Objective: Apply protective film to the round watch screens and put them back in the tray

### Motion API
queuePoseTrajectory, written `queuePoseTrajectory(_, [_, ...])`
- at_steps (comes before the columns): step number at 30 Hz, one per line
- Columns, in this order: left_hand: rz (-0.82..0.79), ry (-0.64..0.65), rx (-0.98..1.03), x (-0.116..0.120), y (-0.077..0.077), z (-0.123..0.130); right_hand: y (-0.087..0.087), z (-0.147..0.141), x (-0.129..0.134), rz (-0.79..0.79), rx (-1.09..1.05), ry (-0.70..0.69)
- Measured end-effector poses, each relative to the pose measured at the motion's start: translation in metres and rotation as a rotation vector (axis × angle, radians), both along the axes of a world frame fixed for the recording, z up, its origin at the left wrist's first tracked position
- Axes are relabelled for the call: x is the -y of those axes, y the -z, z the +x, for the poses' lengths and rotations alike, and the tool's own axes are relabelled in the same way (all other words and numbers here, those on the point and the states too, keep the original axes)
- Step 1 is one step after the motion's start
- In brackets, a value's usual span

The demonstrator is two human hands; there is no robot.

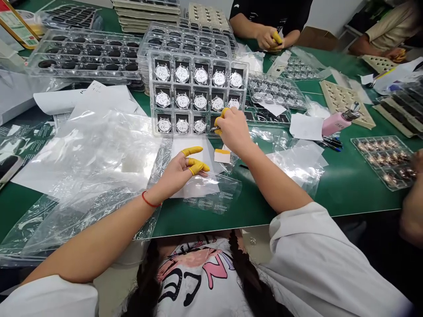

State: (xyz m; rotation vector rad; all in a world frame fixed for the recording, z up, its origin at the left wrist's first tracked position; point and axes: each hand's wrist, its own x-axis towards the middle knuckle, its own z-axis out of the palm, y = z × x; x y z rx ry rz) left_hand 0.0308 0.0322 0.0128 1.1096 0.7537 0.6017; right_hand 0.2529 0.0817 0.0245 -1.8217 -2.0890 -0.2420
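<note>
upright tray point(172, 86): clear glossy plastic; watch cases point(200, 101) in it, shiny metal. finger covers point(192, 150) matt, rubbery. table point(185, 225) smooth, slight sheen. left bag point(115, 136) crinkly glossy plastic. right bottle point(333, 125) smooth plastic; paper point(306, 127) beside it matt.

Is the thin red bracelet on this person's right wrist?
No, the bracelet circles the left wrist; the right wrist is bare.

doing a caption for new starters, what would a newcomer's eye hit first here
Probably the clear tray propped up at the centre, facing the wearer, with round silver watch parts in rows. Next, the yellow finger covers on the left hand, in front of the tray, and the right hand, at its lower right. Farther right, a pink bottle stands out against the green table.
</note>
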Motion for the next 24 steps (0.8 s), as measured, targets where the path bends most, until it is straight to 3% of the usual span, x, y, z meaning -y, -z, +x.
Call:
queuePoseTrajectory(3, [-0.076, 0.075, 0.095, 0.000, 0.001, 0.000, -0.012, -0.014, 0.043, 0.000, -0.219, -0.176])
queuePoseTrajectory(6, [-0.046, 0.117, 0.106, 0.001, 0.002, -0.001, -0.011, -0.026, 0.079, -0.088, -0.399, -0.353])
queuePoseTrajectory(9, [0.087, 0.097, 0.013, 0.001, 0.004, -0.001, -0.005, -0.029, 0.092, -0.200, -0.631, -0.370])
queuePoseTrajectory(13, [0.254, 0.090, -0.073, 0.002, 0.011, -0.001, 0.001, -0.025, 0.089, -0.330, -0.869, -0.300])
queuePoseTrajectory(17, [0.318, 0.113, -0.136, 0.004, 0.016, -0.001, 0.005, -0.031, 0.091, -0.318, -0.800, -0.277])
queuePoseTrajectory(21, [0.356, 0.143, -0.168, 0.004, 0.017, 0.002, 0.001, -0.040, 0.100, -0.123, -0.555, -0.331])
queuePoseTrajectory(24, [0.313, 0.114, -0.165, 0.003, 0.015, 0.003, -0.011, -0.020, 0.098, -0.146, -0.459, -0.339])
